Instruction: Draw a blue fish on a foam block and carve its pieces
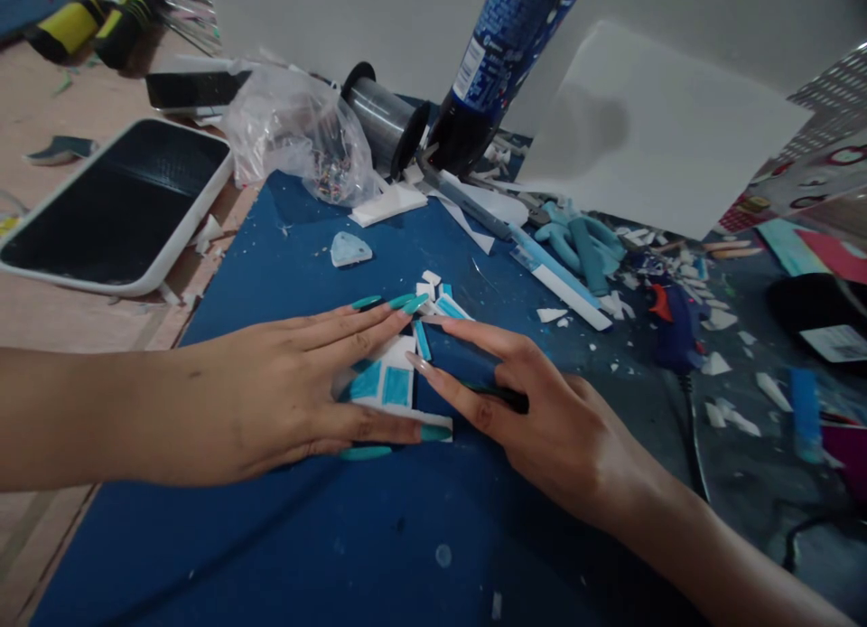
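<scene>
My left hand (284,392) lies flat on the blue mat (284,537), its fingers stretched out and pressing down a small white foam piece with teal squares (386,383). My right hand (535,410) comes in from the right. Its fingers are closed around a thin dark tool (505,394) whose tip reaches the piece's right edge. Just beyond the fingertips lie several small white and blue offcuts (433,297).
A tablet (115,202) lies at the left and a clear plastic bag (298,139) behind the hands. A wire spool (386,121), a dark bottle (488,67) and a white sheet (650,139) stand at the back. Teal scissors (582,243), a glue gun (670,324) and scraps are right.
</scene>
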Demonstrator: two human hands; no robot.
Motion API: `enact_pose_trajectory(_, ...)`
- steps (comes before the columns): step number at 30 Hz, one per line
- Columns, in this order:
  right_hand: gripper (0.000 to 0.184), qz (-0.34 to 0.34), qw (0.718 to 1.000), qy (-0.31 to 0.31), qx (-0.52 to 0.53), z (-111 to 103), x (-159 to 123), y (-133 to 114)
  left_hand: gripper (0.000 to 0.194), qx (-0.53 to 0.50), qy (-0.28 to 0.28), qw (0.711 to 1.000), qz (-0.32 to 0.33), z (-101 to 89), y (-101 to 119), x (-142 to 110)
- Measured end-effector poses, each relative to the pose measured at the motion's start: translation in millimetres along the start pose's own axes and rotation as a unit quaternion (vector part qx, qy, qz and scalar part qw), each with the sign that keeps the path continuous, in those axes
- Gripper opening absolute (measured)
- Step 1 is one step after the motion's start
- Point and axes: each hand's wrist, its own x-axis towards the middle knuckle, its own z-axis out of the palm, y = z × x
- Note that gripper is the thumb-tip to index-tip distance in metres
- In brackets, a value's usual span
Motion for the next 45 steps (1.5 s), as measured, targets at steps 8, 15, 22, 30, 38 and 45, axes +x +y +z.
enact_pose_trajectory(8,0.038,-0.067,0.996,-0.003,-0.065,-1.1,0.0,3.1,0.061,-0.006,0.001,1.0,0.004,1.9,-0.7,3.4)
enact_pose_trajectory(15,0.034,-0.015,1.0,0.009,-0.018,1.6,-0.1,2.1,0.06,0.003,0.002,1.0,0.001,1.5,-2.3,0.6)
enact_pose_trajectory(22,0.055,0.036,0.999,-0.009,0.026,0.8,1.7,2.4,0.062,0.007,-0.002,1.0,-0.003,-0.2,-1.5,2.0)
enact_pose_trajectory(30,0.059,0.033,0.999,-0.018,0.029,1.5,3.4,1.9,0.058,0.004,0.011,1.0,0.004,0.6,-1.8,2.9)
enact_pose_trajectory(38,0.037,-0.04,0.999,-0.007,-0.028,0.7,7.9,1.2,0.058,0.009,-0.009,1.0,0.002,0.3,-2.3,2.0)
enact_pose_trajectory(45,0.054,-0.076,0.994,-0.033,-0.064,4.3,0.0,11.4,0.054,0.024,-0.02,0.999,0.004,-2.1,-1.0,-0.2)
